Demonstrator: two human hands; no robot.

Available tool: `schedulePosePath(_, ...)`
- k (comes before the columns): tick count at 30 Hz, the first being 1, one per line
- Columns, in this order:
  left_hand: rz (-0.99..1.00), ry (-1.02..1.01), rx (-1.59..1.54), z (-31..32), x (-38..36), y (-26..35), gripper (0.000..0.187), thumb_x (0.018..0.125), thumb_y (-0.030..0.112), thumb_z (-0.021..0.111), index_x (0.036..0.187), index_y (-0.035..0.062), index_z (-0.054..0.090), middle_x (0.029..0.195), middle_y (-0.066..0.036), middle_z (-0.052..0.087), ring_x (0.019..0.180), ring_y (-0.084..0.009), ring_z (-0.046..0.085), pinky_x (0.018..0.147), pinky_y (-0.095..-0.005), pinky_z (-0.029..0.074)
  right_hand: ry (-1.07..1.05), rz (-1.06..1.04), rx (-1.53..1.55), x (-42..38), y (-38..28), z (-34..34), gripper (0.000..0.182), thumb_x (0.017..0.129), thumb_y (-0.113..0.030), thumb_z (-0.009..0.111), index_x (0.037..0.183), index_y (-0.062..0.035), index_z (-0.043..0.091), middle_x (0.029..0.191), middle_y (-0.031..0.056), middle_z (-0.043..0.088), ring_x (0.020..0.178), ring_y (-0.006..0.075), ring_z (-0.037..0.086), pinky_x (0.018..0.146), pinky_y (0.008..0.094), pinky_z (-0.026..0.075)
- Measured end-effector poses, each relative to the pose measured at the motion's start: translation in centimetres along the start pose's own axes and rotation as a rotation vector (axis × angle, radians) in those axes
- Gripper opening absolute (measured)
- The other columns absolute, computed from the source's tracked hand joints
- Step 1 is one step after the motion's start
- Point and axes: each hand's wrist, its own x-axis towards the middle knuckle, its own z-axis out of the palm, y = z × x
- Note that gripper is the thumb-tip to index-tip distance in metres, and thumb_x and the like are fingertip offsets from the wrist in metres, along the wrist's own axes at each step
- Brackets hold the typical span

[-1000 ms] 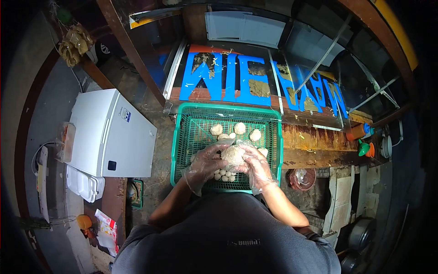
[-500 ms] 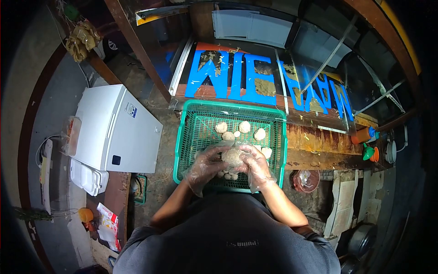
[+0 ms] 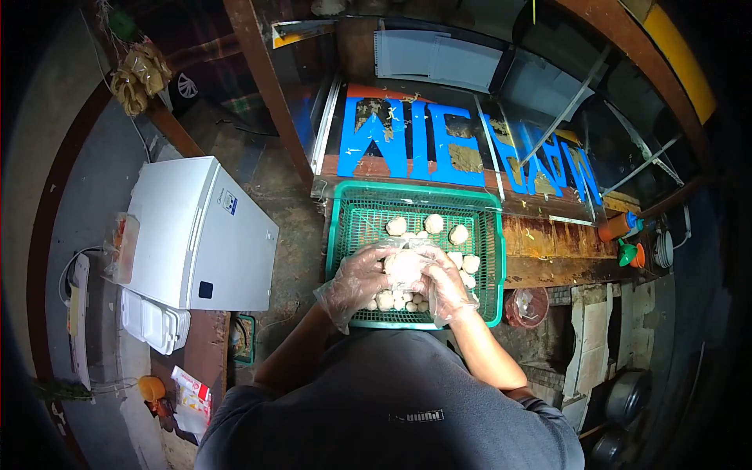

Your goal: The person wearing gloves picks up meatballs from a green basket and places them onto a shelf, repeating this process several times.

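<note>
Both hands wear clear plastic gloves and are cupped around one large pale meatball (image 3: 403, 269). My left hand (image 3: 359, 276) grips its left side, while my right hand (image 3: 445, 283) is wrapped round its right side. They hold it over a green plastic basket (image 3: 337, 235). In the basket, beyond the hands, lie several pale meatballs (image 3: 458, 234) of medium size. Smaller balls (image 3: 399, 301) cluster near the basket's front, partly hidden by the gloves and wrists.
A white freezer (image 3: 235, 243) stands to the left, with white foam boxes (image 3: 154, 319) beside it. Behind the basket is a glass case with blue lettering (image 3: 376, 141). A reddish bucket (image 3: 526, 307) sits at the right, and an orange bottle (image 3: 617, 227) farther right.
The view has shifted, so the basket appears farther right and lower. Both hands stay around the meatball, and more balls show at the basket's front and right.
</note>
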Motion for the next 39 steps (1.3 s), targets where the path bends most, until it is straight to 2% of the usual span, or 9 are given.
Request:
schedulePosePath(6, -0.024, -0.058, -0.111, -2.7, -0.3, 0.1, 0.034, 0.096, 0.004, 0.059, 0.129, -0.0033, 0.054, 0.123, -0.011, 0.060, 0.106, -0.0157, 0.061, 0.091, -0.0299, 0.052, -0.034, -0.075, 0.023, -0.6, 1.1, 0.9, 0.036, 0.091, 0.000, 0.054, 0.127, -0.0010, 0.053, 0.115, 0.0128, 0.060, 0.100, 0.0209, 0.064, 0.082, 0.0362, 0.059)
schedulePosePath(12, -0.177, 0.039, -0.291, -2.8, -0.1, -0.8, 0.039, 0.096, 0.006, 0.059, 0.134, -0.0036, 0.051, 0.123, -0.013, 0.060, 0.110, -0.0189, 0.062, 0.092, -0.0313, 0.053, -0.011, -0.379, -0.393, -1.7, 2.1, 2.4, 0.072, 0.076, 0.009, 0.068, 0.143, 0.0014, 0.044, 0.141, 0.0155, 0.051, 0.127, 0.0248, 0.052, 0.099, 0.0337, 0.049)
schedulePosePath(15, -0.315, 0.053, -0.462, -2.5, -0.9, -0.4, 0.041, 0.097, 0.007, 0.059, 0.135, -0.0042, 0.050, 0.122, -0.013, 0.061, 0.106, -0.0198, 0.064, 0.088, -0.0306, 0.055, -0.028, -0.510, -0.609, -1.9, 2.5, 2.0, 0.069, 0.071, 0.009, 0.072, 0.137, 0.0028, 0.051, 0.143, 0.0170, 0.049, 0.131, 0.0264, 0.050, 0.105, 0.0370, 0.044)
schedulePosePath(17, -0.295, 0.009, -0.317, -2.9, -1.1, -1.3, 0.041, 0.099, 0.011, 0.057, 0.136, -0.0047, 0.048, 0.121, -0.013, 0.061, 0.103, -0.0216, 0.066, 0.083, -0.0296, 0.057, 0.017, -0.505, -0.581, -2.6, 2.2, 2.9, 0.067, 0.068, 0.009, 0.076, 0.132, 0.0028, 0.057, 0.142, 0.0181, 0.051, 0.128, 0.0262, 0.051, 0.107, 0.0377, 0.043)
schedulePosePath(20, -0.498, -0.215, -0.551, -3.9, -1.6, -0.9, 0.043, 0.102, 0.018, 0.051, 0.137, -0.0055, 0.042, 0.122, -0.017, 0.061, 0.104, -0.0251, 0.066, 0.080, -0.0319, 0.058, 0.040, -0.535, -0.621, -3.2, 2.0, 2.8, 0.066, 0.068, 0.004, 0.077, 0.132, 0.0018, 0.057, 0.138, 0.0186, 0.054, 0.128, 0.0284, 0.053, 0.107, 0.0388, 0.043)
schedulePosePath(21, -0.501, -0.218, -0.551, -3.7, -1.7, -0.8, 0.043, 0.102, 0.018, 0.051, 0.137, -0.0055, 0.042, 0.122, -0.017, 0.061, 0.104, -0.0251, 0.066, 0.080, -0.0319, 0.058, -0.002, -0.625, -0.841, -3.1, 1.6, 2.6, 0.065, 0.069, 0.001, 0.078, 0.131, 0.0013, 0.058, 0.137, 0.0188, 0.055, 0.127, 0.0300, 0.053, 0.106, 0.0389, 0.044)
schedulePosePath(23, -0.356, -0.128, -0.613, -3.3, -1.7, -0.7, 0.042, 0.102, 0.019, 0.052, 0.136, -0.0049, 0.043, 0.123, -0.018, 0.060, 0.108, -0.0265, 0.064, 0.081, -0.0342, 0.058, -0.044, -0.717, -1.063, -3.0, 1.5, 2.5, 0.063, 0.070, -0.002, 0.079, 0.130, 0.0008, 0.059, 0.136, 0.0189, 0.056, 0.127, 0.0317, 0.053, 0.105, 0.0391, 0.044)
schedulePosePath(32, -0.185, -0.060, -0.570, -3.1, -1.1, -2.6, 0.044, 0.094, -0.001, 0.056, 0.137, -0.0011, 0.043, 0.126, -0.016, 0.057, 0.110, -0.0240, 0.063, 0.088, -0.0344, 0.056, 0.088, -0.553, -0.977, -3.2, 2.0, 3.4, 0.063, 0.072, -0.004, 0.080, 0.131, -0.0015, 0.058, 0.131, 0.0183, 0.060, 0.124, 0.0282, 0.056, 0.099, 0.0357, 0.049)
schedulePosePath(39, -0.077, -0.027, -0.491, -1.7, -1.1, -1.1, 0.057, 0.086, -0.008, 0.061, 0.139, -0.0016, 0.042, 0.128, -0.014, 0.056, 0.112, -0.0198, 0.060, 0.090, -0.0291, 0.053, 0.104, -0.451, -0.802, -3.4, 2.1, 2.4, 0.069, 0.073, -0.005, 0.083, 0.133, 0.0077, 0.052, 0.137, 0.0189, 0.055, 0.117, 0.0230, 0.059, 0.097, 0.0341, 0.050)
